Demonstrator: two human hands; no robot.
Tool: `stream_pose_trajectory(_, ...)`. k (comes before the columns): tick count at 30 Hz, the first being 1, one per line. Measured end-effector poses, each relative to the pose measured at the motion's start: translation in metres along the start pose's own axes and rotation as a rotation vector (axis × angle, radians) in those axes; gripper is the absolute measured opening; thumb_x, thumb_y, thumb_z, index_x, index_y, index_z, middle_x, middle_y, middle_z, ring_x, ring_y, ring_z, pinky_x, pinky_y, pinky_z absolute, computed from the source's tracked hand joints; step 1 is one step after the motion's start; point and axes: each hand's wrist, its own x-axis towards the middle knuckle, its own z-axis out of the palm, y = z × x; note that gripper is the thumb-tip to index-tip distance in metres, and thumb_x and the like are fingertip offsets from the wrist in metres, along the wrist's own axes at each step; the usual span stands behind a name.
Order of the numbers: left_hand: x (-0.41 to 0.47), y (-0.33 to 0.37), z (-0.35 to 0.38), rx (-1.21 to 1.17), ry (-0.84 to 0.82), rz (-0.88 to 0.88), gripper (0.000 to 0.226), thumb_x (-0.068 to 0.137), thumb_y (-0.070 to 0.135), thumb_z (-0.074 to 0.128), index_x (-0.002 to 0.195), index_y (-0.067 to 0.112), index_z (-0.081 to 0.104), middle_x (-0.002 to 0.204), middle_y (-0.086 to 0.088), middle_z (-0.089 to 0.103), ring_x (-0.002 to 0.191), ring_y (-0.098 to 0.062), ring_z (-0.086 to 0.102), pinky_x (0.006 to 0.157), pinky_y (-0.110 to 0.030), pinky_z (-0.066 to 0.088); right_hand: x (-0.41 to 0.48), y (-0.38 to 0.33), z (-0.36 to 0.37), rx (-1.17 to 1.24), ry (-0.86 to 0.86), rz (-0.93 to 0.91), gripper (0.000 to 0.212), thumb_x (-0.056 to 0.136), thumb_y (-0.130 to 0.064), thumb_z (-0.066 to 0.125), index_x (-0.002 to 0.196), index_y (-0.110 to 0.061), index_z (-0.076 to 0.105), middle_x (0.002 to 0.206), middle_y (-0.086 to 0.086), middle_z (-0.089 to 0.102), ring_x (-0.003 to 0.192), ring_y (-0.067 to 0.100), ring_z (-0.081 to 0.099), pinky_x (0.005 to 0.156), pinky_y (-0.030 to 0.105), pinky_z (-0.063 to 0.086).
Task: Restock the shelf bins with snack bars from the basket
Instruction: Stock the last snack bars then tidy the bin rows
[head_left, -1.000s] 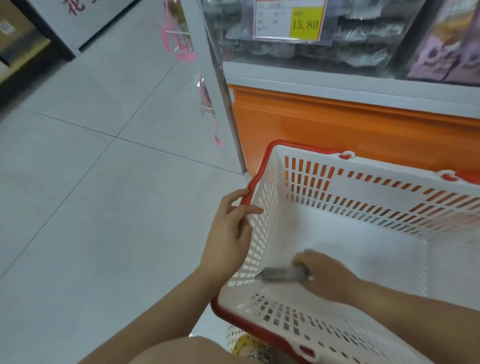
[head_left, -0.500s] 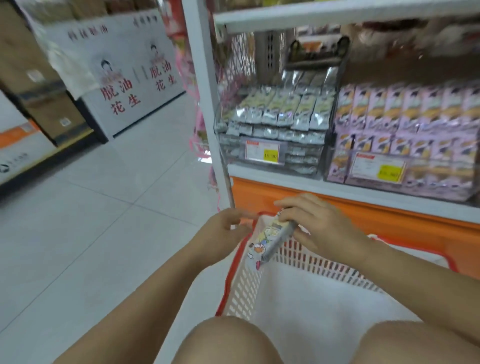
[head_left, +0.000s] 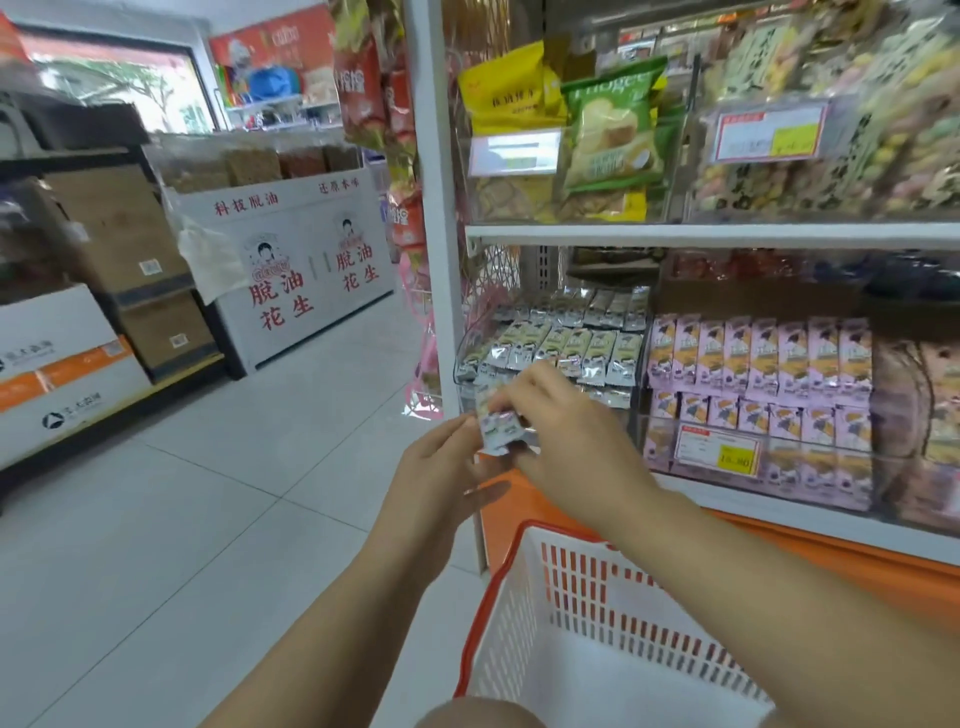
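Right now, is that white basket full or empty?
Empty as far as visible: the basket shows only its bare white floor, though its near end is out of frame.

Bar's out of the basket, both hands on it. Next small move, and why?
Probably carry the snack bar forward over the clear front of the bin and lay it on the silver-green packets. The left hand and right hand both pinch it just short of that bin, and its wrapper looks like those packets, not the pink packets alongside.
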Motion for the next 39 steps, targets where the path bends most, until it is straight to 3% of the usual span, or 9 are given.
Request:
stream_pose_trajectory(4, 0.007, 0.001, -0.006, -0.075, 0.034, 0.006, 0.027, 0.097, 0.03, 0.05, 0.113, 0.015, 0.066, 0.104, -0.004, 0.072, 0.097, -0.021, 0.069, 0.088, -0.038, 0.053, 0.002, -0.002, 0.016, 0.131, -0.048, 0.06, 0.045, 0.08, 0.0, 0.061, 0.115, -0.027, 0.057, 0.112, -0.009, 0.044, 0.097, 0.021, 0.057, 0.077, 0.043, 0.051)
stream_pose_trajectory(8, 0.032, -0.002, -0.008, -0.1, 0.058, 0.01, 0.022, 0.098, 0.021, 0.051, 0.112, 0.015, 0.066, 0.104, -0.004, 0.072, 0.1, -0.021, 0.067, 0.078, -0.028, 0.054, 0.007, 0.019, 0.021, 0.216, -0.148, 0.107, 0.051, 0.089, -0.006, 0.055, 0.133, -0.032, 0.052, 0.134, -0.015, 0.049, 0.12, 0.006, 0.046, 0.099, 0.02, 0.037)
stream_pose_trajectory(11, 0.07, -0.003, -0.008, -0.008, 0.163, 0.023, 0.017, 0.098, 0.013, 0.049, 0.104, 0.016, 0.064, 0.097, -0.004, 0.068, 0.091, -0.016, 0.065, 0.07, -0.023, 0.052, 0.012, 0.054, 0.017, 0.134, -0.044, 0.272, 0.046, 0.091, -0.017, 0.058, 0.135, -0.029, 0.05, 0.137, -0.01, 0.05, 0.128, 0.01, 0.042, 0.109, 0.028, 0.03)
stream_pose_trajectory(13, 0.102, -0.003, -0.007, 0.108, 0.229, 0.057, 0.027, 0.098, 0.013, 0.048, 0.123, 0.011, 0.059, 0.113, -0.009, 0.064, 0.098, -0.018, 0.063, 0.068, -0.022, 0.054, 0.012, 0.081, 0.015, -0.006, 0.041, 0.423, 0.048, 0.09, -0.019, 0.06, 0.137, -0.025, 0.049, 0.142, -0.004, 0.046, 0.134, 0.016, 0.035, 0.114, 0.035, 0.024)
stream_pose_trajectory(16, 0.147, 0.001, -0.002, 0.335, 0.292, 0.132, 0.039, 0.098, 0.018, 0.047, 0.136, 0.009, 0.05, 0.129, -0.01, 0.058, 0.114, -0.025, 0.057, 0.091, -0.037, 0.052, 0.006, 0.105, 0.018, -0.157, 0.068, 0.538, 0.054, 0.09, -0.022, 0.06, 0.141, -0.025, 0.043, 0.152, 0.0, 0.031, 0.142, 0.021, 0.019, 0.119, 0.042, 0.011)
stream_pose_trajectory(21, 0.202, 0.009, 0.015, 0.681, 0.332, 0.213, 0.035, 0.101, 0.017, 0.039, 0.131, 0.01, 0.056, 0.103, -0.007, 0.063, 0.071, -0.017, 0.054, 0.062, -0.026, 0.045, -0.001, 0.12, 0.027, -0.219, -0.007, 0.519, 0.063, 0.093, -0.027, 0.054, 0.149, -0.028, 0.024, 0.159, -0.002, 0.012, 0.146, 0.019, 0.004, 0.118, 0.04, -0.003)
stream_pose_trajectory(32, 0.237, -0.014, 0.016, 1.083, 0.324, 0.22, 0.034, 0.098, 0.011, 0.035, 0.118, 0.016, 0.062, 0.09, -0.01, 0.06, 0.071, -0.027, 0.055, 0.061, -0.029, 0.042, 0.01, 0.146, 0.034, -0.298, 0.078, 0.45, 0.054, 0.077, -0.015, 0.07, 0.129, -0.017, 0.055, 0.13, 0.005, 0.05, 0.125, 0.029, 0.043, 0.115, 0.05, 0.021)
stream_pose_trajectory(36, 0.238, -0.018, 0.019, 1.188, 0.29, 0.343, 0.037, 0.1, 0.016, 0.037, 0.133, 0.019, 0.053, 0.125, -0.011, 0.057, 0.109, -0.032, 0.054, 0.087, -0.043, 0.049, 0.017, 0.149, 0.039, -0.359, 0.009, 0.371, 0.059, 0.087, -0.029, 0.064, 0.141, -0.023, 0.042, 0.151, 0.005, 0.034, 0.143, 0.027, 0.024, 0.114, 0.044, -0.004)
stream_pose_trajectory(39, 0.233, -0.028, 0.02, 1.205, 0.026, 0.511, 0.052, 0.097, 0.044, 0.023, 0.142, 0.027, 0.042, 0.148, -0.002, 0.039, 0.137, -0.025, 0.031, 0.113, -0.045, 0.026, 0.019, 0.148, 0.044, -0.398, -0.054, 0.34, 0.062, 0.089, -0.034, 0.06, 0.145, -0.025, 0.036, 0.153, 0.004, 0.029, 0.144, 0.027, 0.019, 0.113, 0.043, -0.008)
